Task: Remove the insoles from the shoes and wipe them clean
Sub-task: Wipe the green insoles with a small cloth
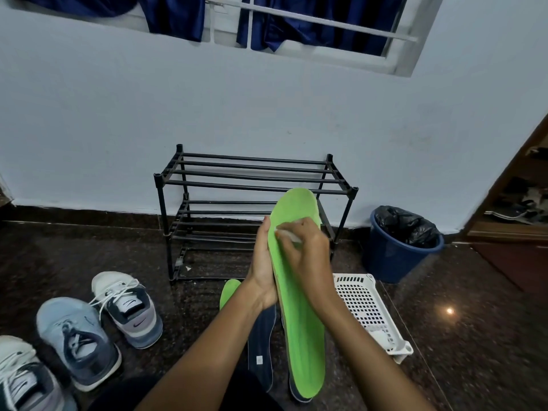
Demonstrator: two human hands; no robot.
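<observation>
A head-worn view looks down at a person seated on a dark stone floor (444,366), wiping a shoe insole. The left hand (262,271) grips the left edge of a long green insole (299,321), holding it nearly upright with the toe end up in front of a black shoe rack (252,185); its fingers curl behind the insole and are mostly hidden. The right hand (308,250) pinches a small white wipe (287,235) in bent fingers and presses it against the upper part of the insole's face. To do this step well, the left hand should brace the flexible insole from behind so it does not bow away under pressure, while the right hand draws the wipe in long overlapping strokes from toe to heel, covering the edges and the heel end, which sits low near the lap. Refolding the wipe to a fresh side would likely stop dirt being smeared back. On the floor just beside the held one lie a dark insole (261,348) and a second green insole (229,292), partly hidden by the left forearm. 3 shoes (77,342) stand to the left. A white perforated basket (367,310) and a blue bin (394,256) lined with a black bag sit to the right.
</observation>
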